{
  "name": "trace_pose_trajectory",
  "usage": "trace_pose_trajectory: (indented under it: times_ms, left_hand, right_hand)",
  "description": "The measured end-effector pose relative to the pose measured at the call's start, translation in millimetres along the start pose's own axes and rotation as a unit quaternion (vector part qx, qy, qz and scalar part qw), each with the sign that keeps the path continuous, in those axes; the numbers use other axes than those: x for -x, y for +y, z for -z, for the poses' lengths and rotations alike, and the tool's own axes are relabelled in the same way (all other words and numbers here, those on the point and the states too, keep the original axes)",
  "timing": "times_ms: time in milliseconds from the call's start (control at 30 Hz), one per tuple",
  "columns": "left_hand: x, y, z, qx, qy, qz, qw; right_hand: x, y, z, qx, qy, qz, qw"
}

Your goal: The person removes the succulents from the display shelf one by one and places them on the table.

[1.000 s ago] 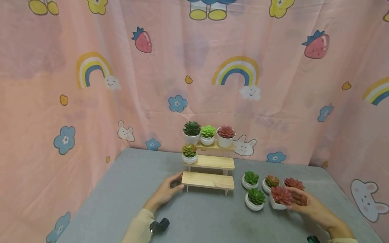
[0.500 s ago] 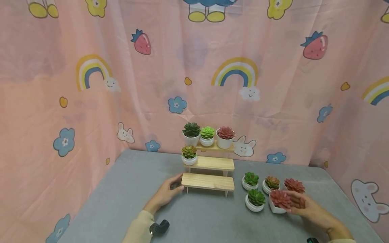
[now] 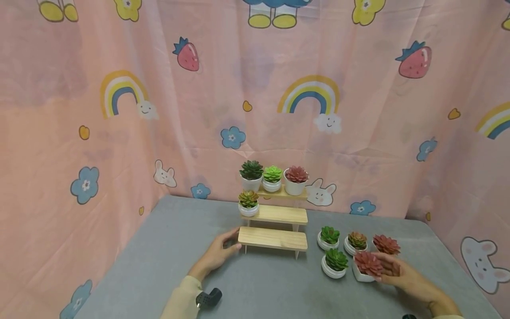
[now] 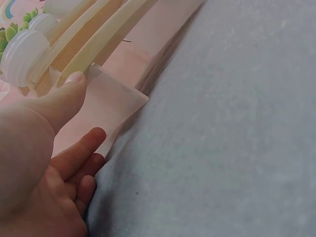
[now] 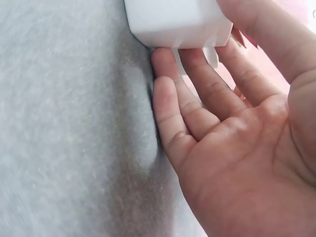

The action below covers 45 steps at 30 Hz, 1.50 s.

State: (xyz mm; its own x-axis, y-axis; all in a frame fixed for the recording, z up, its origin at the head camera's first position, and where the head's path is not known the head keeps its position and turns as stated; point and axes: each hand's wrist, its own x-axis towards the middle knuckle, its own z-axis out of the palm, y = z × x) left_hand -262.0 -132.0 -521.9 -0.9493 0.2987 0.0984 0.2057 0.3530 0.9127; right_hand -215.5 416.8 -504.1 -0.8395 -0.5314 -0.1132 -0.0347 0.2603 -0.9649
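Right hand [image 3: 402, 274] holds a small white straight-sided pot with a pinkish-red leafy plant [image 3: 367, 264], thumb on one side and fingertips on the other. That pot is down low, at the near right part of the big grey table [image 3: 271, 288]. It is hard to tell if its whole bottom sits flat. The left hand [image 3: 215, 253] is at the left end of a light wooden three-step stand with see-through legs [image 3: 272, 238]. Its thumb and fingers are apart, and the thumb tip touches the lowest step.

Just left of the held pot is a near green plant in a round white pot [image 3: 334, 260]. A bit farther back is a far green plant in a round white pot [image 3: 329, 235]. To the right of that one is an orange-brown plant in a round white pot [image 3: 357, 240], and then a red plant in a white pot [image 3: 385, 244].

On the top step, from left to right, are a dark green plant [image 3: 251, 170], a bright green plant [image 3: 272, 174] and a dusty red plant [image 3: 296, 175], all in white pots. A yellow-green plant in a ringed white pot [image 3: 249, 201] stands at the left end of the middle step. Behind it all hangs a pink cloth with rainbows and strawberries [image 3: 219, 88]
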Motion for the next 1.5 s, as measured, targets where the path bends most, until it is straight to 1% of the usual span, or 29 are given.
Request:
trace_pose_trajectory:
  times_ms: [167,300,367,533,667,767,867,967,1067,1133,1200,1267,1333,1433,1500]
  left_hand:
    - [0.1,1.9,0.9,-0.007,0.001,0.002,1.0000]
    - [-0.5,1.6,1.3,-0.008,0.003,0.000,1.0000]
    - [-0.3,1.1,1.2,-0.008,0.004,-0.004,0.9999]
    - [-0.3,-2.4,-0.2,-0.007,0.002,-0.006,1.0000]
    - [0.1,-2.7,-0.7,-0.007,0.001,-0.001,1.0000]
    - [-0.2,-0.9,-0.5,-0.005,0.004,0.001,1.0000]
    - [-0.4,0.8,-0.1,-0.004,0.008,-0.002,1.0000]
    - [0.1,0.9,-0.2,-0.005,0.005,0.001,1.0000]
    - [0.9,1.4,0.5,-0.009,-0.001,0.003,1.0000]
    - [0.8,2.4,1.1,-0.006,-0.001,0.002,1.0000]
    - [0.1,3.5,1.7,-0.003,0.002,0.000,1.0000]
    - [-1.1,3.7,2.0,0.001,0.007,-0.003,1.0000]
    - [-1.8,2.9,2.0,-0.002,0.008,-0.007,0.9999]
    - [-1.5,0.4,1.3,-0.006,0.003,-0.010,0.9999]
    - [-1.0,-1.8,0.4,-0.005,0.002,-0.008,1.0000]
  right_hand:
    - [-0.5,2.2,-0.9,-0.012,-0.003,0.001,0.9999]
    - [-0.4,2.5,-1.4,-0.016,0.001,-0.010,0.9998]
    - [0.1,1.1,-1.2,-0.009,0.008,-0.024,0.9996]
    - [5.6,-8.9,2.9,0.006,0.015,-0.053,0.9984]
    - [10.5,-20.3,5.7,0.012,0.029,-0.049,0.9983]
    - [9.8,-29.6,3.7,0.037,0.052,-0.048,0.9968]
    - [7.3,-38.1,0.3,0.070,0.075,-0.060,0.9929]
    - [6.5,-44.3,-2.1,0.084,0.081,-0.070,0.9907]
    - [7.8,-50.2,-3.9,0.083,0.073,-0.060,0.9921]
    - [8.7,-55.3,-6.1,0.091,0.084,-0.039,0.9915]
    - [8.8,-62.1,-9.0,0.112,0.108,-0.017,0.9877]
    - [8.6,-69.7,-12.8,0.142,0.139,-0.002,0.9801]
    - [8.3,-77.6,-18.4,0.168,0.165,-0.001,0.9718]
    - [5.5,-88.0,-31.5,0.196,0.185,0.005,0.9629]
    - [0.2,-95.2,-43.8,0.208,0.191,0.020,0.9591]
